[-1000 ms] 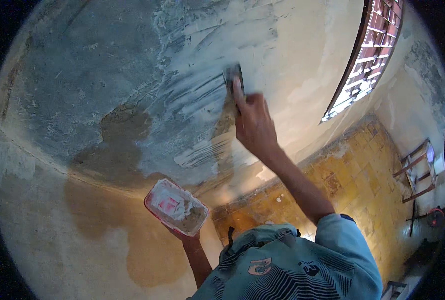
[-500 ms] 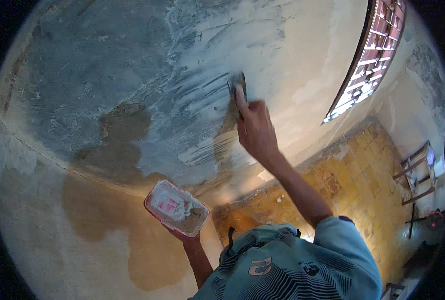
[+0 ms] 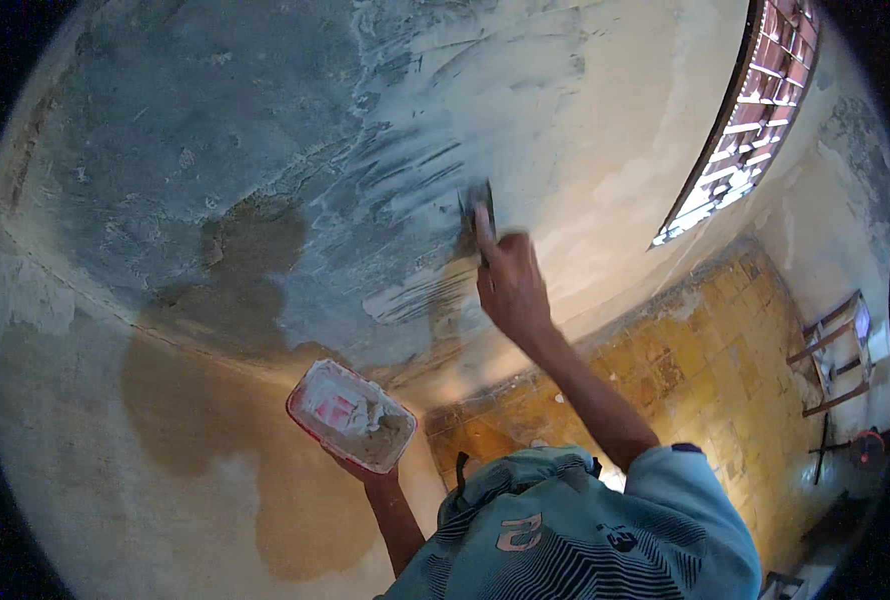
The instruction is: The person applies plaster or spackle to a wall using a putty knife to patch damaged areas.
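In my right hand (image 3: 515,290) is a putty knife (image 3: 480,205), its blade against the wall and a finger stretched along it. Around the blade, the grey wall (image 3: 235,110) carries streaks of whitish filler (image 3: 415,165). My left hand (image 3: 365,472) holds up a rectangular plastic tub (image 3: 310,425) with a red rim from below, most of its fingers hidden under it. White paste (image 3: 360,410) coats the inside of the tub, with a pinkish patch showing through.
A barred window (image 3: 740,140) is set in the wall at the upper right. Yellow tiles (image 3: 700,365) cover the floor below. A wooden frame like a chair or stand (image 3: 835,350) is at the far right. My shadow falls across the wall corner at left.
My right hand has drawn the putty knife down the wall a short way. The tub in my left hand has stayed nearly in place.
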Tool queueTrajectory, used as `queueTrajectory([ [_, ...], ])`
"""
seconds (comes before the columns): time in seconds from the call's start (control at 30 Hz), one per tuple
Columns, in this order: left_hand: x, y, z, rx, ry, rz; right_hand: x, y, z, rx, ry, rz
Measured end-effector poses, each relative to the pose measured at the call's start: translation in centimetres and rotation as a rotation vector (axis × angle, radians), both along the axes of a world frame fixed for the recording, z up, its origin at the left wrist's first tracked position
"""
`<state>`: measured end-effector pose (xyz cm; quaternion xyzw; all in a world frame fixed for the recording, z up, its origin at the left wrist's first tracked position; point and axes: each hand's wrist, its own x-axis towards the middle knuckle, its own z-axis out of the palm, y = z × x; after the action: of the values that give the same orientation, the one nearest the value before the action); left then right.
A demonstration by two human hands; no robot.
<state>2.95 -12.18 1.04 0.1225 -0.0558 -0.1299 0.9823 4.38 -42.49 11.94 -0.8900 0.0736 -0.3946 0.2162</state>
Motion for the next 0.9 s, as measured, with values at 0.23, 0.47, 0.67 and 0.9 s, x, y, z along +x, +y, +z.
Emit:
queueTrajectory([
  [0.23,-0.4,1.0,1.0,0.073,-0.011,0.013,-2.3,1.4,1.5,0.052,0.102,0.032],
  [0.47,0.4,1.6,-0.1,0.06,-0.075,-0.041,1.1,0.9,3.3,0.016,-0.066,0.001],
  [0.67,0.4,1.7,-0.3,-0.023,0.114,0.021,-3.5,2.3,-1.9,0.108,0.162,0.07],
  [0.9,0.6,2.3,-1.0,0.019,0.134,0.041,0.7,1.9,7.8,0.031,-0.103,0.044],
])
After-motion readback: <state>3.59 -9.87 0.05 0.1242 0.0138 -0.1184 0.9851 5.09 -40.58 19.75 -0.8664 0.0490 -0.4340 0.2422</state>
